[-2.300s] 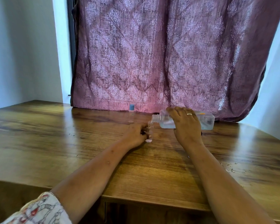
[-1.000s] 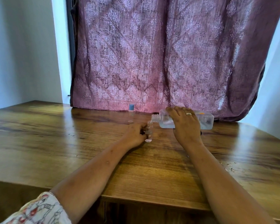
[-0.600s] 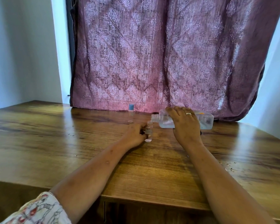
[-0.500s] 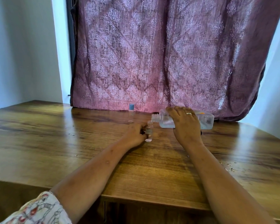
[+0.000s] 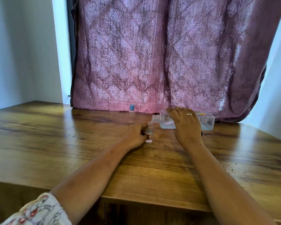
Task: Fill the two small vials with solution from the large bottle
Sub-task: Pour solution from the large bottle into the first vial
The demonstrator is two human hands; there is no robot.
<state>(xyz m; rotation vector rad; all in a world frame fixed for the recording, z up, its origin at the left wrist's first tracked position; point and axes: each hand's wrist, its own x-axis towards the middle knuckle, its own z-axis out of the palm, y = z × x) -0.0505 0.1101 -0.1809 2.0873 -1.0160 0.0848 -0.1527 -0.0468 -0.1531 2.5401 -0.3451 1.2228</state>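
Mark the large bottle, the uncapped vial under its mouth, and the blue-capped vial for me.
large bottle (image 5: 207, 122): head view, on the clear body near its base end.
uncapped vial (image 5: 150, 129): head view, on the upper body just below the neck.
blue-capped vial (image 5: 131, 114): head view, on the clear body under the cap.

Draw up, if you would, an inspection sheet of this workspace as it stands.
Surface: wooden table, brown grain.
Job's things: large bottle tipped sideways, uncapped neck over the open vial standing on the table; capped vial upright farther back, blue cap.
Clutter: pale specks on the table's right side.
Grippers: left hand holds the open vial; right hand grips the large bottle.
Cables: nothing seen.
Surroundings: patterned mauve curtain behind; pale walls either side.
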